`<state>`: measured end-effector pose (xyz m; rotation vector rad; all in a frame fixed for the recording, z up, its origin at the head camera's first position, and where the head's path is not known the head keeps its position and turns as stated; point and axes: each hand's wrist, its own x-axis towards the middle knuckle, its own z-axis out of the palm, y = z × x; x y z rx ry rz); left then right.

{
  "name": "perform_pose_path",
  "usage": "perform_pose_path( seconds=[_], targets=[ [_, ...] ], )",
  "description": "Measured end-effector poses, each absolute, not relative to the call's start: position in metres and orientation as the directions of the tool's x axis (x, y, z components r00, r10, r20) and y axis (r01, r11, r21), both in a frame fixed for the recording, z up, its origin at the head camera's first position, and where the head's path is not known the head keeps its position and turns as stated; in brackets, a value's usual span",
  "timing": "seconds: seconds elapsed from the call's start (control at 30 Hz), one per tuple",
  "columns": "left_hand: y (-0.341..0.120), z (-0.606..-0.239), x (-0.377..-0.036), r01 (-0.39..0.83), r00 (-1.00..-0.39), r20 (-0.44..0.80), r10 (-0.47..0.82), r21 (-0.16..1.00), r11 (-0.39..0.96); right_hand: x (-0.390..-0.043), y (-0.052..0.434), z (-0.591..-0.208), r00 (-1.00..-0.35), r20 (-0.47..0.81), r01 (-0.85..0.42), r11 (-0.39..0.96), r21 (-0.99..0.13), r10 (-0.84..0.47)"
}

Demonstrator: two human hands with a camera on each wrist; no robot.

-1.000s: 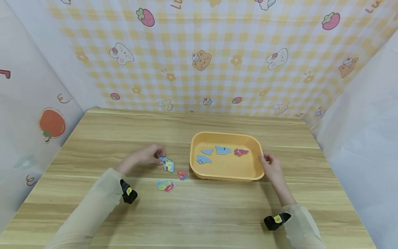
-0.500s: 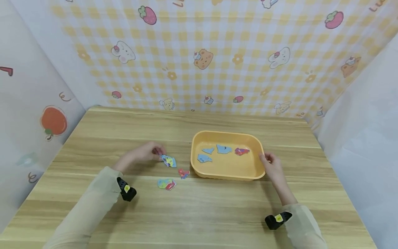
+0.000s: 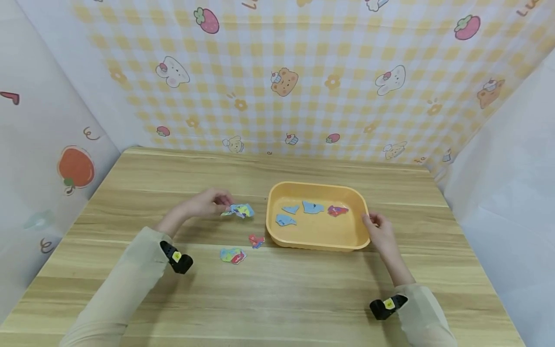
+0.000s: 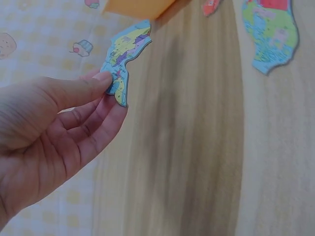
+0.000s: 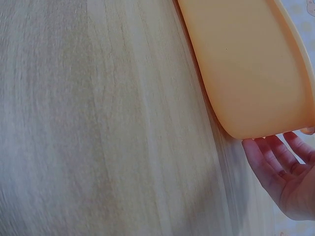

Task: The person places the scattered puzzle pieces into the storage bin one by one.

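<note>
On the wooden table [image 3: 303, 289] stands a yellow tray [image 3: 318, 243], set right of the middle, with a checked cartoon-print backdrop [image 3: 282, 82] rising behind it. Three flat pieces lie inside the tray: a small blue piece [image 3: 289, 209], a larger blue piece [image 3: 312, 207] beside it and a red piece [image 3: 336, 210] toward the right wall, with another blue piece [image 3: 284, 220] nearer the front left. On the bare wood just left of the tray lie a small red piece [image 3: 256, 240] and, a little nearer the person, a multicoloured piece [image 3: 232, 256]; both lie apart from either hand, and nothing stands between the left hand and the tray. The left hand [image 3: 207, 205] pinches a map-patterned puzzle piece [image 3: 240, 210] between thumb and fingertips, gripping only its near end; the rest of the piece sticks out past the fingers toward the tray's left wall, lifted off the wood, and close to the tray's rim without touching it. In the left wrist view the same piece [image 4: 124, 58] shows edge-on, with the thumb [image 4: 78, 91] lying on its printed face. The right hand [image 3: 379, 231] rests at the tray's right end, its fingers loosely curled against the outer wall
</note>
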<state>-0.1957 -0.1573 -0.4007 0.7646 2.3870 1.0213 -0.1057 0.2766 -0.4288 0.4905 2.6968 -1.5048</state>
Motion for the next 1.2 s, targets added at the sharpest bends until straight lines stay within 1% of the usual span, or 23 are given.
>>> perform_pose_path(
  seconds=[0.23,0.6,0.77,0.87,1.2],
  targets=[
    [-0.15,-0.389,-0.199,0.34,-0.77,-0.134,0.623,0.74,0.58,-0.107,0.277,-0.431,-0.947,-0.16,0.282,0.489,-0.826,0.277],
    [-0.133,-0.382,-0.204,0.31,-0.794,-0.14,0.592,0.744,0.592,-0.107,0.278,-0.432,-0.948,-0.155,0.281,0.505,-0.816,0.278],
    [-0.128,-0.382,-0.206,0.301,-0.792,-0.141,0.593,0.756,0.582,-0.107,0.277,-0.432,-0.947,-0.152,0.282,0.507,-0.815,0.282],
    [-0.126,-0.382,-0.206,0.303,-0.791,-0.136,0.597,0.76,0.575,-0.107,0.278,-0.432,-0.947,-0.152,0.281,0.503,-0.817,0.284],
    [-0.125,-0.378,-0.205,0.258,-0.807,-0.165,0.567,0.765,0.59,-0.107,0.278,-0.432,-0.948,-0.148,0.275,0.489,-0.828,0.283]
  ],
)
